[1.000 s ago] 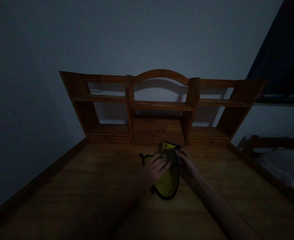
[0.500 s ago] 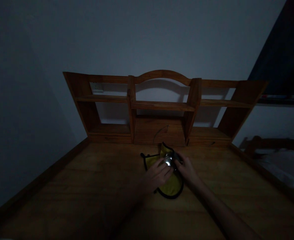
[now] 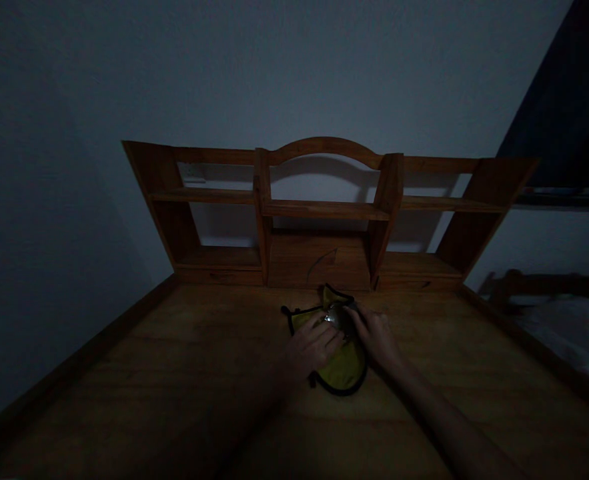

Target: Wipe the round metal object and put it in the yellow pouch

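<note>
A yellow fabric piece with black edging (image 3: 343,373), perhaps a pouch, is spread on the wooden desktop. Over its upper part sits a shiny, rounded metal object (image 3: 341,320) whose kind I cannot make out in the dim light. My left hand (image 3: 310,345) grips this object from the left, its fingers curled at the near edge. On the other side my right hand (image 3: 375,337) holds it with bent fingers, the fingertips against its top and right side. Both hands cover parts of the metal object and the fabric.
Behind the fabric stands a wooden shelf unit (image 3: 327,212) with several compartments, against a pale wall (image 3: 294,73). The desktop (image 3: 199,373) has raised side edges. At the right are a dark curtain-like panel (image 3: 574,100) and a pale, crumpled heap (image 3: 569,333).
The metal object has turned or tilted between my hands, so its bright reflection has shrunk and more dark surface shows. My right fingers have shifted slightly over its top.
</note>
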